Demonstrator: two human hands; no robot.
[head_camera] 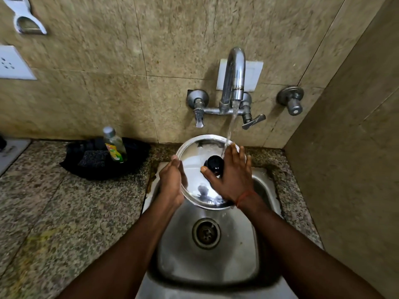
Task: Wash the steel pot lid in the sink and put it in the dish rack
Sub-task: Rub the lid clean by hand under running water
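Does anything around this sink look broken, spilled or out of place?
Nothing serious. The steel pot lid is simply under the running tap. The granite counter beside the sink shows yellowish staining at its near left, and the sink's back left edge looks grimy.

Free room and obstacles around the sink

The sink basin lies open around its drain; over its far end the lid and both hands block the way, the tap hangs above them, and a bottle stands on the counter to its left.
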